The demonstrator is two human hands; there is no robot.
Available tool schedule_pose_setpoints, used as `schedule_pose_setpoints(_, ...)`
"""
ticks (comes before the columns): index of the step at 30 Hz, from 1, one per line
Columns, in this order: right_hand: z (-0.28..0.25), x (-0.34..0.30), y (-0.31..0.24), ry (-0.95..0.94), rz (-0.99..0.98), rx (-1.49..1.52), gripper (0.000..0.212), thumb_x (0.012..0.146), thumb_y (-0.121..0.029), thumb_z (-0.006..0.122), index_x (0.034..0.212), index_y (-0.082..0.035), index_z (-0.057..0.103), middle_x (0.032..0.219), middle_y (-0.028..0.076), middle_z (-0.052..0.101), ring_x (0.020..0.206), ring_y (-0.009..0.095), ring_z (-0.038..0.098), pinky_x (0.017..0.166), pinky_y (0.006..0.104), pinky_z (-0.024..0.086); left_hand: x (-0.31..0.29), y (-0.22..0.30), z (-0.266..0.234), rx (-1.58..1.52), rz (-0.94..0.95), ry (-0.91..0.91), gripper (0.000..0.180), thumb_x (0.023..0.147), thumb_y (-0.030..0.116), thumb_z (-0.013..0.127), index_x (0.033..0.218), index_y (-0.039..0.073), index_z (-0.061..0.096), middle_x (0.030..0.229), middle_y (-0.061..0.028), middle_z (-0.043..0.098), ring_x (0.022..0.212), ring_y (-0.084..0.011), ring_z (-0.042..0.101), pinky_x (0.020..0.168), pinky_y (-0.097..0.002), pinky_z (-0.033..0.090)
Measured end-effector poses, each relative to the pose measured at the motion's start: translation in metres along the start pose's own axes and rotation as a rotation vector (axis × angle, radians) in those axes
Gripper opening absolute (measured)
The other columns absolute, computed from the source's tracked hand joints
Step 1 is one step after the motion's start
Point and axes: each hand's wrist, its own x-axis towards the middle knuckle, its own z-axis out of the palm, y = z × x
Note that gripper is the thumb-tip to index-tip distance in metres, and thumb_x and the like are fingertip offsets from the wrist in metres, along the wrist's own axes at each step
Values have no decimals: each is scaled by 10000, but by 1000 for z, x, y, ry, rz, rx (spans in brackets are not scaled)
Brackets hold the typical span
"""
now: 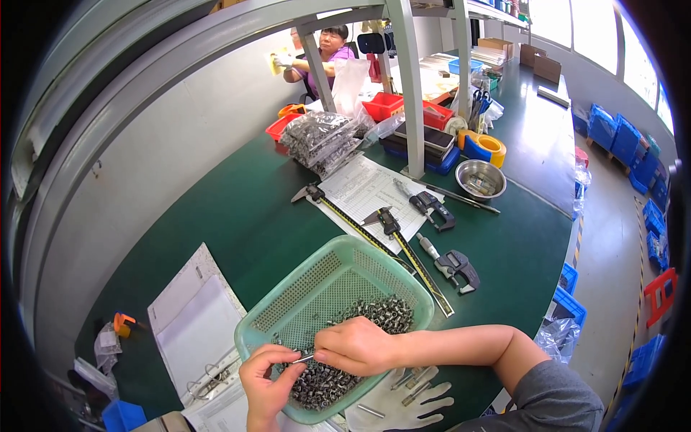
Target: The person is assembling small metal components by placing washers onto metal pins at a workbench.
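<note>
My left hand and my right hand meet above a pale green mesh basket. Between their fingertips is a slim silver metal pin; both hands pinch it, one at each end. Whether a small part sits on the pin is hidden by the fingers. Many small shiny metal pieces lie heaped in the near and right part of the basket, and their exact shape is too small to tell. To the right of the basket a white glove lies flat with several metal pins on it.
Beyond the basket lie two digital calipers and two micrometers, partly on printed sheets. A steel bowl and bagged parts stand farther back. An open ring binder is at left. A co-worker sits across the table.
</note>
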Motion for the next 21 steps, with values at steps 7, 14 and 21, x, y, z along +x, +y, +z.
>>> schedule_pose_setpoints(7,1,0,0,-63,20,-18,206,900,-234,480,809,-49,484,667,115,529,610,336,546,518,431,427,0,6,16,187,134,-22,197,641,-34,735,821,-7,661,811,-100,638,715,-181,610,643,-264,474)
schedule_pose_setpoints(14,3,2,-1,-19,79,-74,198,884,-255,518,843,-62,527,688,98,565,618,314,567,506,406,442,-2,5,20,364,247,51,278,638,-55,690,902,10,635,807,-113,637,710,-241,614,653,-307,484)
schedule_pose_setpoints(21,2,-1,-2,97,131,-114,143,804,-207,596,840,-75,552,669,89,581,578,277,581,474,377,441,4,12,6,668,407,97,210,655,-58,651,848,23,629,781,-108,634,705,-262,601,639,-328,469)
